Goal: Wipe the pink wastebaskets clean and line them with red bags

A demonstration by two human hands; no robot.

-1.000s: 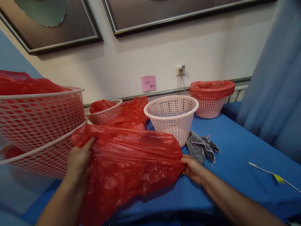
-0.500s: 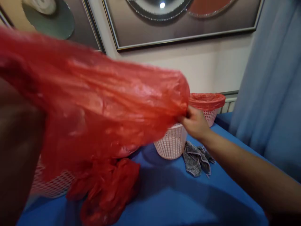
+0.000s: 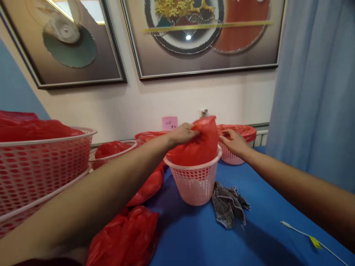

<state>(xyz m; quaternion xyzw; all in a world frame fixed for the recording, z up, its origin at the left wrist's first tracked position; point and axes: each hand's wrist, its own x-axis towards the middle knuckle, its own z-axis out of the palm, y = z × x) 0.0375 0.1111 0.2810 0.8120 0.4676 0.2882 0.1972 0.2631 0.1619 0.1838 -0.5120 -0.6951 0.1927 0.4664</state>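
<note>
Red plastic bag (image 3: 195, 152) lowered into perforated pink basket (image 3: 195, 186) since earlier; left hand (image 3: 183, 133) clutches it with fingers above basket; right hand (image 3: 234, 143) above basket's right, finger grip unclear.

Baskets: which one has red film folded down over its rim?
The far-right basket, partly behind the right hand; the others, including the middle basket, show bare pale front rims.
</note>
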